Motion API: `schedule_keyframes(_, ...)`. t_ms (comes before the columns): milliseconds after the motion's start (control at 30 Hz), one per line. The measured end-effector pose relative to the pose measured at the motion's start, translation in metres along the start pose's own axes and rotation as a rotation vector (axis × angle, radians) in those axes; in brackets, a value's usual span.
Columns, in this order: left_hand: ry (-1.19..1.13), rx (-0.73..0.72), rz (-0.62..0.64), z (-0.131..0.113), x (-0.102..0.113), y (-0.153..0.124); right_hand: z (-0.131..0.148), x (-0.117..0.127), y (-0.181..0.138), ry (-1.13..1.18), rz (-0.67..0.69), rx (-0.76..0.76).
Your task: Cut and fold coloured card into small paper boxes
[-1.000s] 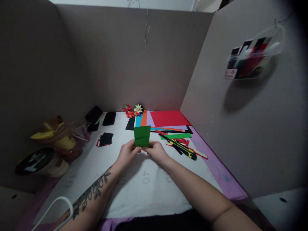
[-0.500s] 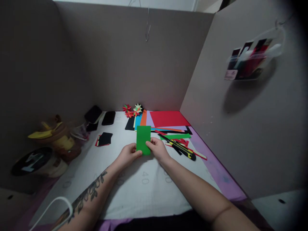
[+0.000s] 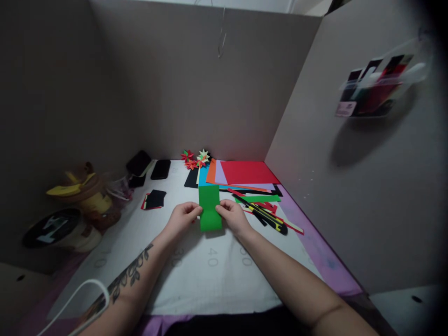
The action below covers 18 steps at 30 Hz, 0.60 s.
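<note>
A green paper rectangle (image 3: 209,200) is held up between my two hands above the white mat. Its lower part bends, with a curved band across it below the fingers. My left hand (image 3: 182,217) pinches its left edge between thumb and fingers. On the opposite edge, my right hand (image 3: 235,216) pinches it the same way. To the right of my right hand lie a black and yellow utility knife (image 3: 261,213) and several paper strips, among them a green strip (image 3: 268,199).
Colored sheets, a red sheet (image 3: 250,172) uppermost, lie at the back right. Folded paper stars (image 3: 203,157) stand behind. At left are small black paper pieces (image 3: 156,199), a phone (image 3: 160,169) and a pot (image 3: 96,203). A clear holder (image 3: 374,91) hangs on the right wall.
The green paper's lower part has bent into a curve. My left hand has moved up its left edge, roughly level with my right hand. The view has shifted slightly.
</note>
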<state>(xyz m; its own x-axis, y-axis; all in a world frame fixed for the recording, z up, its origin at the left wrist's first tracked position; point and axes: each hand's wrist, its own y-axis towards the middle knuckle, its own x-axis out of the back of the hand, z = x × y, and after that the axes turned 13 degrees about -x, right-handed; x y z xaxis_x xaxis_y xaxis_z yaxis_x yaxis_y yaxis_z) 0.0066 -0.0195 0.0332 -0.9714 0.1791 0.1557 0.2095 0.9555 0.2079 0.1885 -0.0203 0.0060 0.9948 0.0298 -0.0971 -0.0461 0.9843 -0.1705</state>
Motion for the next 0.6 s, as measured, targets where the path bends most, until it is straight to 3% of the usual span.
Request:
schedule_keyframes(167,-0.076,0.057,0.097,-0.003,0.004,0.001,0.001,0.003,0.0,-0.012,-0.036,0.012)
schedule_keyframes(300,-0.153,0.11,0.198,0.0,0.01,0.001,0.005,0.005,-0.002,-0.008,0.023,0.001)
schedule_keyframes(600,-0.152,0.095,0.142,0.002,0.012,0.002,0.013,0.005,-0.007,-0.073,0.031,0.016)
